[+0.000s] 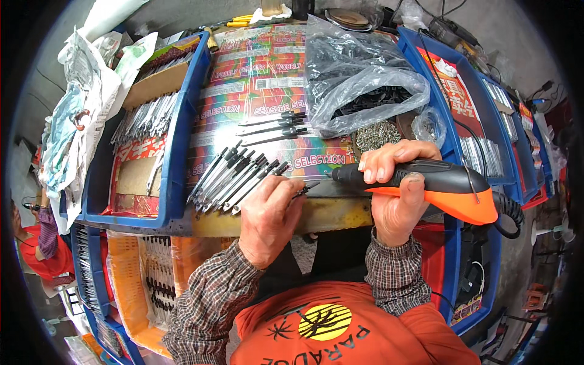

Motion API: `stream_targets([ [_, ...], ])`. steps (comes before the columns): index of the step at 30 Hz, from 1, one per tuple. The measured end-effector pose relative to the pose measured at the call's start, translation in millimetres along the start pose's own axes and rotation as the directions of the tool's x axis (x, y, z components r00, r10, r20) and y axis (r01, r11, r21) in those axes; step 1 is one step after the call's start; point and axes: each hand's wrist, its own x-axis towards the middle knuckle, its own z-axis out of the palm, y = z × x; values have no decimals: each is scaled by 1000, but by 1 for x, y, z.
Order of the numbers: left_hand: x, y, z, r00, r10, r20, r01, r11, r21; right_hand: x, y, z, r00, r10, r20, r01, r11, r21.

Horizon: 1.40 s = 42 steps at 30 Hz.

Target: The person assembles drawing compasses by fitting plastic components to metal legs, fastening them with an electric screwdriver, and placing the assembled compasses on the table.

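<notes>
My right hand is closed around a black-and-orange electric screwdriver, its nose pointing left toward my other hand. A coiled black cord runs from the tool's rear end. Between the fingertips of my left hand is a pen; only its dark end sticks out, and the rest is hidden by the fingers. That end lies a short way from the screwdriver's nose, apart from it. Beside my left hand lies a fanned pile of silver-and-black pens, with a few more pens farther back.
A clear plastic bag of black parts lies at the back right, near a heap of small metal pieces. Blue trays of pen parts flank the worktable. Below left is an orange basket. Another person in red is far left.
</notes>
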Motion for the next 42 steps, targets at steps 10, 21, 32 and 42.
stream_targets([
  [10, -13, -5, 11, 949, 314, 40, -315, 931, 183, 0, -18, 4, 997, 43, 58, -46, 997, 58],
  [21, -20, -7, 12, 935, 352, -45, -336, 919, 204, 0, -23, 8, 991, 115, 71, -123, 983, 135],
  [32, -20, -8, 12, 930, 359, -83, -339, 922, 188, -1, -23, 11, 988, 126, 90, -139, 978, 158],
  [42, -17, -11, 15, 902, 428, -53, -408, 888, 212, -1, -24, 6, 991, 110, 82, -121, 982, 146],
])
